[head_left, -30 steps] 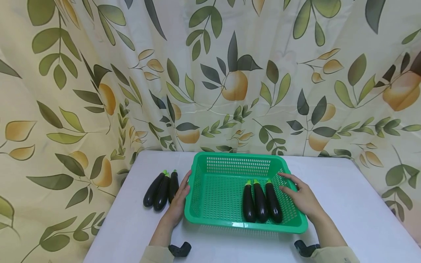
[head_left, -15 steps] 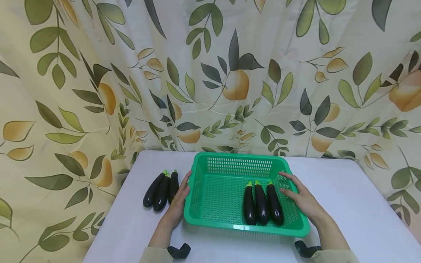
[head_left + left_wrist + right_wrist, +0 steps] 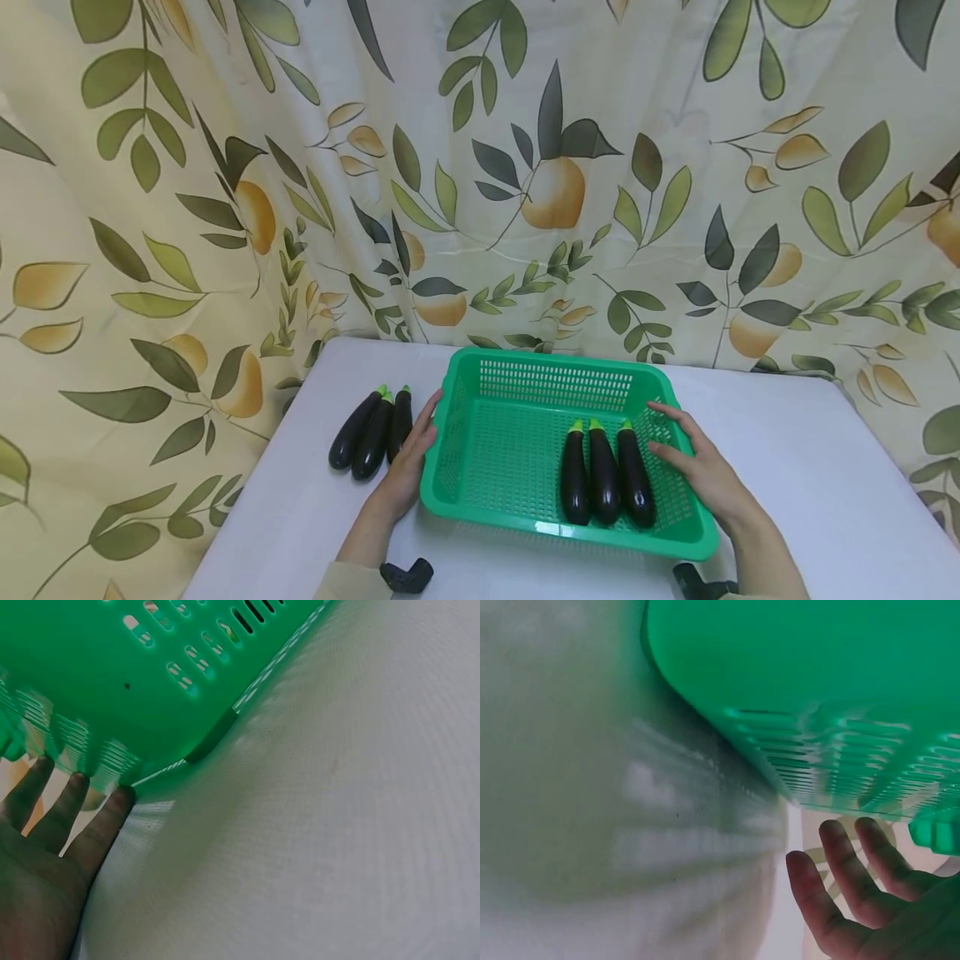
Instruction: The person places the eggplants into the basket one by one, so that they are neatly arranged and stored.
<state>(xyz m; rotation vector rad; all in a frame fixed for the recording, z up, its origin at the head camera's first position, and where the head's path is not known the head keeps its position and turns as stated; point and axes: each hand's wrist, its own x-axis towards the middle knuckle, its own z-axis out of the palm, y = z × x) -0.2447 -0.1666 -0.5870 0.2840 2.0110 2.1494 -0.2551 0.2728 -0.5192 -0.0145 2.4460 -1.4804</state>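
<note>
Right end of the green, rectangular, slotted plastic basket [image 3: 510, 454] sits lower and further right in the head view than a second ago, along with its three long, glossy, near-black eggplants [image 3: 603, 479]. Part of this looks like camera turn: the pale, leaf-and-fruit-printed fabric curtain [image 3: 615, 83] shifts too.

Left to right:
- Three matching green-topped eggplants [image 3: 375, 440] lie side by side on the white, cloth-textured table [image 3: 817, 467], outside the basket.
- My left hand [image 3: 405, 472] is wide, fingers spread, tips against the basket's outer left wall; nothing clasped.
- Basket rests between my hands, left part bare; its eggplants lie toward the right end, green tops pointing away from me.
- My right hand [image 3: 707, 473] is wide and loose, thumb and index over the right rim, three fingers spread outside. Cannot tell whether those three touch the wall.

Judgement: step in hand looks like steadying or squaring the basket. Best done with even, gentle pressure from both sides, base flat on the table, so the eggplants do not roll.
</note>
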